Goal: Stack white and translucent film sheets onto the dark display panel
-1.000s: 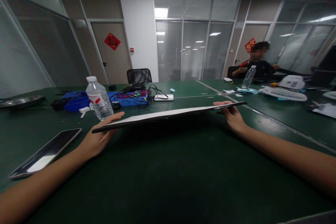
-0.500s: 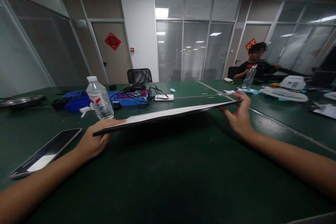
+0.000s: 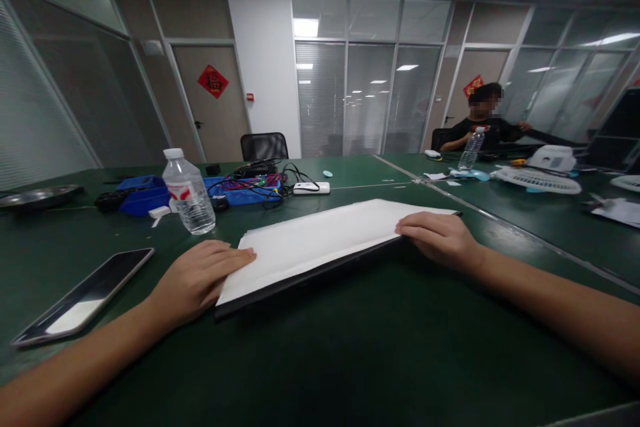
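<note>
A thin black-backed board with white paper (image 3: 320,237) on its upper face tilts in front of me, just above or partly against the green table (image 3: 350,360); which of these I cannot tell. Its black near edge faces me. My left hand (image 3: 203,277) is closed on the left end, fingers on the paper and the thumb hidden. At the right end my right hand (image 3: 440,237) grips the near edge, its fingers lying over the paper. The undersides of both grips are out of sight.
A smartphone (image 3: 87,297) lies at the left. Behind my left hand stands a water bottle (image 3: 189,197), with blue trays (image 3: 250,195) of tangled cables beyond. A white power strip (image 3: 311,188) is near them. Far right, a person (image 3: 483,123) sits behind another bottle (image 3: 471,149) and fan parts (image 3: 540,180).
The board has come lower and tipped toward me, so more of its white paper shows. My right hand has moved down and left, its fingers now over the near edge.
</note>
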Demonstrator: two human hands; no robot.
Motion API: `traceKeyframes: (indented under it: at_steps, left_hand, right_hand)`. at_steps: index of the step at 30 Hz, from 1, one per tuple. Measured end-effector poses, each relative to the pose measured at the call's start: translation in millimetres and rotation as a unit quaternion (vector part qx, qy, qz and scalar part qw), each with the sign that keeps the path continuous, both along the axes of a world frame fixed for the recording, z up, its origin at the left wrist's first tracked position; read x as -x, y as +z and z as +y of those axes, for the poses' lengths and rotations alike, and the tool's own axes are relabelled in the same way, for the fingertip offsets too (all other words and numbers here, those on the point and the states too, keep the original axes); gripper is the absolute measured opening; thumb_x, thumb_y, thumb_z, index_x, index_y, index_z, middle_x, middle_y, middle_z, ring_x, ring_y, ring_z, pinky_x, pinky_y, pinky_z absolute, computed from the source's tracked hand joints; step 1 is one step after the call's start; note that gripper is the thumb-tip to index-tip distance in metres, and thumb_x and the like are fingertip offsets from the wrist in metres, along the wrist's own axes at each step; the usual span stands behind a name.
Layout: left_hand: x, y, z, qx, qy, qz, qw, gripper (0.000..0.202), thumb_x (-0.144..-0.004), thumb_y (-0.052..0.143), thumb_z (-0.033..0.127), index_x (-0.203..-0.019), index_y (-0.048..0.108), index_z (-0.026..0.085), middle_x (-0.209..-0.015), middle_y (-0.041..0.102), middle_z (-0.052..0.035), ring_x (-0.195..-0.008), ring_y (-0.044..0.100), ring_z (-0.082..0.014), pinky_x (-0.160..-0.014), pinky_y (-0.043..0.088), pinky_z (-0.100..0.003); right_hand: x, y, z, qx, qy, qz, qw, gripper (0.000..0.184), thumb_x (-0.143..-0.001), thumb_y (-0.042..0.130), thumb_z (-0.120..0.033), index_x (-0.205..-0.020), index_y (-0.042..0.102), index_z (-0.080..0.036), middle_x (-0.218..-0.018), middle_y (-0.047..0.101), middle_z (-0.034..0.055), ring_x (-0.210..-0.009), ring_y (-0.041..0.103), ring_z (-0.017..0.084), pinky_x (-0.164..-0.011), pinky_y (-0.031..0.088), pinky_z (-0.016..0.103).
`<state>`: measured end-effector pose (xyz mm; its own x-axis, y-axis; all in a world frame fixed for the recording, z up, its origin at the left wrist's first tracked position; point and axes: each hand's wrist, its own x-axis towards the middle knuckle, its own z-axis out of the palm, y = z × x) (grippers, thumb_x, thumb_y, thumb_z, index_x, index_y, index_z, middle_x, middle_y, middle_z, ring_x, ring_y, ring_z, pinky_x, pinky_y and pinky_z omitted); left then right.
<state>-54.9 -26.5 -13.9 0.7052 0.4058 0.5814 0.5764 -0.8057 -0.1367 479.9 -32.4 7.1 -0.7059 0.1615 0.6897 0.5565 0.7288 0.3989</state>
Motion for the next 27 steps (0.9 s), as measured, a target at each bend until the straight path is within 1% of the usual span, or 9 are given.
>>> traceKeyframes:
  at_steps: [3, 6, 10, 12, 15, 18, 21, 24, 27]
  left_hand:
    - [-4.7, 1.3, -0.9, 0.004, 0.039, -0.018, 0.999, 0.052, -0.103, 0.049, 0.033, -0.154, 0.051, 0.026, -0.143, 0.069, -0.0088, -0.122, 0.067, -0.0271, -0.109, 0.05, -0.044]
    - [-6.1, 2.1, 0.6, 0.032, 0.11, -0.035, 0.993, 0.065, -0.101, 0.051, 0.046, -0.161, 0.041, 0.022, -0.152, 0.061, -0.012, -0.132, 0.062, -0.0317, -0.113, 0.048, -0.047]
    - [-6.9, 0.9, 4.5, 0.092, 0.201, -0.026, 0.975, 0.073, -0.099, 0.051, 0.058, -0.161, 0.041, 0.02, -0.153, 0.06, -0.0148, -0.136, 0.06, -0.0346, -0.116, 0.046, -0.051]
    - [-7.7, -0.2, 6.6, 0.113, 0.21, -0.013, 0.971, 0.074, -0.099, 0.05, 0.061, -0.16, 0.043, 0.02, -0.156, 0.057, -0.0148, -0.139, 0.057, -0.035, -0.117, 0.044, -0.052]
    - [-9.0, -1.7, 9.6, 0.135, 0.212, -0.002, 0.968, 0.072, -0.098, 0.048, 0.062, -0.157, 0.048, 0.02, -0.16, 0.053, -0.0134, -0.143, 0.054, -0.0346, -0.119, 0.043, -0.053]
    - [-9.8, -2.3, 12.1, 0.151, 0.22, -0.002, 0.964, 0.072, -0.098, 0.048, 0.063, -0.154, 0.052, 0.019, -0.16, 0.053, -0.0136, -0.143, 0.054, -0.0348, -0.119, 0.043, -0.053]
    - [-10.0, -2.9, 13.9, 0.161, 0.224, -0.006, 0.961, 0.073, -0.097, 0.048, 0.064, -0.152, 0.055, 0.017, -0.158, 0.055, -0.0145, -0.143, 0.055, -0.035, -0.12, 0.043, -0.054]
    - [-9.3, -4.5, 15.8, 0.161, 0.229, -0.012, 0.96, 0.073, -0.097, 0.047, 0.065, -0.151, 0.056, 0.017, -0.158, 0.055, -0.0153, -0.142, 0.055, -0.0353, -0.12, 0.042, -0.055]
    - [-7.5, -6.4, 17.8, 0.161, 0.237, -0.009, 0.958, 0.072, -0.098, 0.047, 0.064, -0.152, 0.055, 0.017, -0.16, 0.053, -0.0153, -0.143, 0.054, -0.0352, -0.121, 0.041, -0.056]
  right_hand:
    - [-1.8, 14.7, -2.5, -0.011, -0.019, 0.009, 1.0, 0.031, -0.095, 0.061, -0.009, -0.121, 0.071, -0.022, -0.109, 0.078, 0.0076, -0.094, 0.074, 0.02, -0.078, 0.062, 0.032]
    - [-7.6, 31.2, -8.8, -0.031, -0.069, 0.008, 0.997, 0.028, -0.097, 0.059, -0.014, -0.12, 0.072, -0.023, -0.109, 0.078, 0.0068, -0.087, 0.075, 0.019, -0.072, 0.061, 0.03]
    - [-21.4, 53.9, -20.3, -0.038, -0.189, 0.003, 0.981, 0.027, -0.101, 0.057, -0.024, -0.122, 0.074, -0.023, -0.112, 0.078, 0.007, -0.088, 0.074, 0.018, -0.07, 0.057, 0.029]
    - [-28.9, 64.4, -24.1, -0.051, -0.267, 0.013, 0.962, 0.028, -0.101, 0.058, -0.031, -0.122, 0.075, -0.025, -0.115, 0.078, 0.0055, -0.086, 0.073, 0.019, -0.062, 0.052, 0.03]
    - [-39.5, 76.6, -25.8, -0.06, -0.375, 0.024, 0.925, 0.029, -0.097, 0.062, -0.042, -0.117, 0.079, -0.029, -0.12, 0.075, 0.0028, -0.073, 0.065, 0.018, -0.05, 0.038, 0.032]
    - [-52.8, 82.6, -24.9, -0.046, -0.469, 0.035, 0.882, 0.029, -0.091, 0.068, -0.046, -0.112, 0.081, -0.031, -0.125, 0.071, 0.0038, -0.063, 0.054, 0.016, -0.048, 0.029, 0.031]
    - [-71.7, 83.4, -22.8, -0.028, -0.527, 0.052, 0.848, 0.03, -0.088, 0.071, -0.047, -0.112, 0.082, -0.033, -0.112, 0.073, 0.0059, -0.059, 0.046, 0.016, -0.051, 0.021, 0.031]
    - [-92.0, 82.1, -19.6, -0.018, -0.546, 0.065, 0.835, 0.029, -0.089, 0.069, -0.048, -0.11, 0.082, -0.032, -0.104, 0.074, 0.008, -0.061, 0.048, 0.017, -0.056, 0.019, 0.031]
    - [-105.1, 80.2, -16.3, -0.012, -0.55, 0.078, 0.832, 0.03, -0.089, 0.063, -0.046, -0.105, 0.082, -0.029, -0.102, 0.075, 0.011, -0.065, 0.052, 0.02, -0.059, 0.021, 0.033]
